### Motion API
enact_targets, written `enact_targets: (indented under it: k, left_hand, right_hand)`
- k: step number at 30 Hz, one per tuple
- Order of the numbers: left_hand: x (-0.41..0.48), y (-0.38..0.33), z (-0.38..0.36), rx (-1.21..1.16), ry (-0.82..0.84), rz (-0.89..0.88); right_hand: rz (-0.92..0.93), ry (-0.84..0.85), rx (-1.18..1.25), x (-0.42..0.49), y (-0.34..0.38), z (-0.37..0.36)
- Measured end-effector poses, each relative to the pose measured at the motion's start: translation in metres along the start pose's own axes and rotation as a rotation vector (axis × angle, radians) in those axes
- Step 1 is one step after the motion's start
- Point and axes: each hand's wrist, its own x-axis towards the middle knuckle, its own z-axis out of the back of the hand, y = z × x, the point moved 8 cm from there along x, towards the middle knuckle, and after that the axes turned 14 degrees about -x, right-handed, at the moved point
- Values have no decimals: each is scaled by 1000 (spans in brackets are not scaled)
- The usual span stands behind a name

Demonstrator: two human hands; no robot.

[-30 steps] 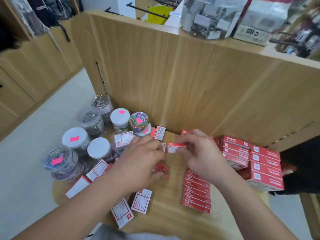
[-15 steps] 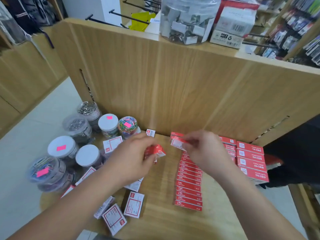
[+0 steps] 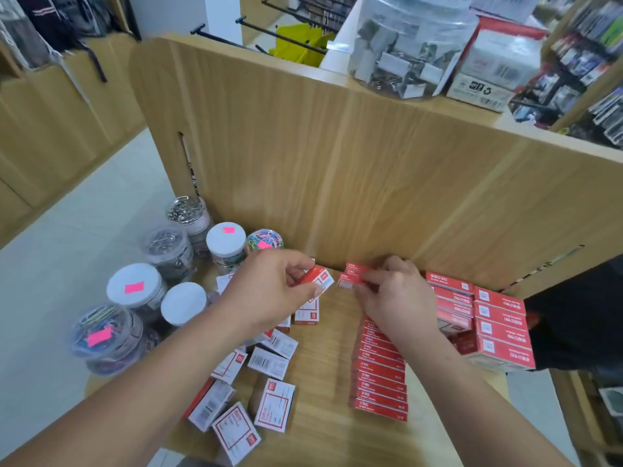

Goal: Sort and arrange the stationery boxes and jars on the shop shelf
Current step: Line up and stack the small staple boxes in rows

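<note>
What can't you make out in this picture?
Head view:
- Print on the red box row: too small, blurred.
- Row's far end: under the right hand, which pinches a red box.
- Label on small box: blurred, partly behind left hand.
- Top of binder clip jar: cut by frame edge.

We can read no words; print on the red boxes (image 3: 379, 379) is blurred. We see only barcodes on white boxes (image 3: 269, 363) and recycling marks on the carton (image 3: 485, 87).
</note>
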Motion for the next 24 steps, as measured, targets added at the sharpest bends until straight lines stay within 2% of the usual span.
enact_targets:
  k: [7,13,16,19,21,24]
  left_hand:
    - [3,4,4,-103,-11,4]
    - [-3,-7,2,-181,50,-14]
    - [-6,-14,2,-221,80,-22]
    - [-11,-26,-2,-261,136,-52]
    - [-17,-32,-3,-283,186,-75]
    - [-27,-31,-2,-338,263,-33]
  right_hand:
    - [-26,-16,29,1,2,-2]
    - [-21,-11,102,-2,4,9]
    - [-1,62,535,-5,15,39]
    - [-7,342,987,-15,39,56]
    - [-38,392,1105,-20,45,57]
    - [-195,385,1216,-24,36,51]
